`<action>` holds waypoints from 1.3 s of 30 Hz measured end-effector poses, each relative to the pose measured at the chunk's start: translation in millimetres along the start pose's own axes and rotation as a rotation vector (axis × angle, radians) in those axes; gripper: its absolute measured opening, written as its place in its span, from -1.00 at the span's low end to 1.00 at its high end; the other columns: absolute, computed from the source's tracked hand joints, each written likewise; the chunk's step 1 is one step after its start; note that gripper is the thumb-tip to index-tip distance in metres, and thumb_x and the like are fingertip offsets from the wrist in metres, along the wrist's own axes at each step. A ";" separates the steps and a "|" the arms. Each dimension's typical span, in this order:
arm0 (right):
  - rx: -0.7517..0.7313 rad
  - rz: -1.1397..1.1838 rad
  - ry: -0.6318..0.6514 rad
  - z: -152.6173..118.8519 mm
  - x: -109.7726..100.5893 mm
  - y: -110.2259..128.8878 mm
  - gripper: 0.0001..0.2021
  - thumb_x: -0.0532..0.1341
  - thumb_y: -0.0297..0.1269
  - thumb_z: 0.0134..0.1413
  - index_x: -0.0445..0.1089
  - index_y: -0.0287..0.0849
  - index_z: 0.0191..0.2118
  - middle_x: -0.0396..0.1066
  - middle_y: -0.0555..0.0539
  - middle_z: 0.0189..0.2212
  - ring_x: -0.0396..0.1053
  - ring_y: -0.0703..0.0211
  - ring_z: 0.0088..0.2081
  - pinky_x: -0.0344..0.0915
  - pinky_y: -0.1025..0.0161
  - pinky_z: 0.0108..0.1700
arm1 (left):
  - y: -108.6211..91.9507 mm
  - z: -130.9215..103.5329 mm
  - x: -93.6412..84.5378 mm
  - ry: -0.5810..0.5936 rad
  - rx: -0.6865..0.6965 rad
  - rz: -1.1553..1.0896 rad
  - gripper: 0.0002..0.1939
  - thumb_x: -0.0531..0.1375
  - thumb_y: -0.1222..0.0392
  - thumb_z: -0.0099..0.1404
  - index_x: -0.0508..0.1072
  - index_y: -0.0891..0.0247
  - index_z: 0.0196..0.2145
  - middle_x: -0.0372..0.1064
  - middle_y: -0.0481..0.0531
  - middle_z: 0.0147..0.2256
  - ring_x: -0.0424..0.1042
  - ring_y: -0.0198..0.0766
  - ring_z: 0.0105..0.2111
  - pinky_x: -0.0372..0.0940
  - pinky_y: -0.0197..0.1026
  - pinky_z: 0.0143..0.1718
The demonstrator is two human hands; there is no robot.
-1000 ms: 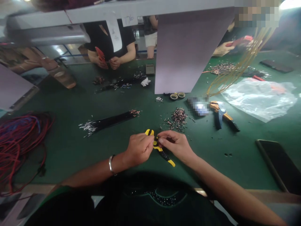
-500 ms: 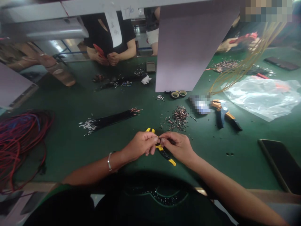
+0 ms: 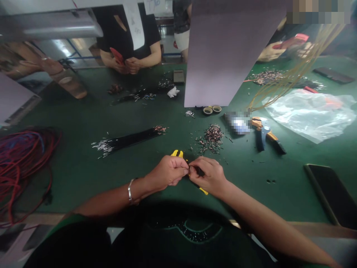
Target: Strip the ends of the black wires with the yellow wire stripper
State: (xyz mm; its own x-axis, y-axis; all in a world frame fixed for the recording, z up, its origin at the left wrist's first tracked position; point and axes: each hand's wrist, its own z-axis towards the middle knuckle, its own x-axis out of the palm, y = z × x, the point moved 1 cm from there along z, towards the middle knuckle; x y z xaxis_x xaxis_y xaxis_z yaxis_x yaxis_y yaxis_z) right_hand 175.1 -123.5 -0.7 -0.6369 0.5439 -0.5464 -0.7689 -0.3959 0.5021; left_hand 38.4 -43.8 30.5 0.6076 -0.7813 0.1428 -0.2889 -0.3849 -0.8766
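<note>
Clearly, the left hand [image 3: 170,171] and right hand [image 3: 209,175] are pressing fingers together above yellow-and-black pliers [image 3: 175,153]; any pinched piece, being hidden, could be slipping if either is relaxing.

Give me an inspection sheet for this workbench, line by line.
Surface: green tabletop, with small loose bits scattered on it.
Job's things: yellow-and-black pliers, partly hidden by the hands; a pile of small pieces lies just beyond.
Clutter: orange-and-black tool, dark phone and clear plastic bag, all on the right.
Grip: left hand and right hand pinched close together; whatever is between the fingertips is too small to identify.
Cables: tangled red and blue cables at left; black wire bundle ahead; yellowish wires at upper right.
Surroundings: pale upright panel; co-workers across the table, some holding red objects.
</note>
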 end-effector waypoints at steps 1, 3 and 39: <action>-0.002 -0.015 -0.009 0.3 0.5 1.4 -0.86 0.11 -0.51 -0.01 0.36 -0.17 -0.44 0.43 -0.01 -0.57 0.37 0.27 -0.55 0.34 0.33 -0.46 | -0.8 -0.1 0.1 -0.001 0.004 0.003 -0.90 0.20 0.25 0.00 0.33 0.31 -0.55 0.07 -0.24 -0.79 -0.01 -0.54 -0.80 -0.13 -0.41 -0.76; -0.009 -0.029 -0.021 1.1 1.6 4.0 -0.86 0.11 -0.52 -0.03 0.36 -0.16 -0.46 0.43 -0.01 -0.58 0.37 0.28 -0.55 0.34 0.34 -0.46 | -1.3 0.0 0.0 -0.005 0.023 0.020 -0.91 0.19 0.26 0.01 0.34 0.31 -0.56 0.07 -0.24 -0.79 -0.01 -0.53 -0.80 -0.12 -0.41 -0.76; 0.589 0.309 0.216 10.0 -9.0 -12.0 -0.80 0.22 -0.16 0.06 0.43 -0.19 -0.44 0.43 -0.01 -0.56 0.33 0.27 -0.53 0.26 0.31 -0.48 | -5.2 8.4 -23.2 -0.149 0.156 0.095 -0.87 0.18 0.23 0.15 0.42 0.38 -0.40 0.28 -0.12 -0.71 0.10 -0.50 -0.77 0.00 -0.39 -0.71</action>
State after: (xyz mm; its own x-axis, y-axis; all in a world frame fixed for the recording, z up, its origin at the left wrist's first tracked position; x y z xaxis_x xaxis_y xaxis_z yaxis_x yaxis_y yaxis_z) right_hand 190.6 -116.3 4.9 -0.8653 0.2879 -0.4103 -0.4307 -0.0085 0.9025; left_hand 32.0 -19.5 27.9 0.6890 -0.7248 -0.0029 -0.2393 -0.2238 -0.9448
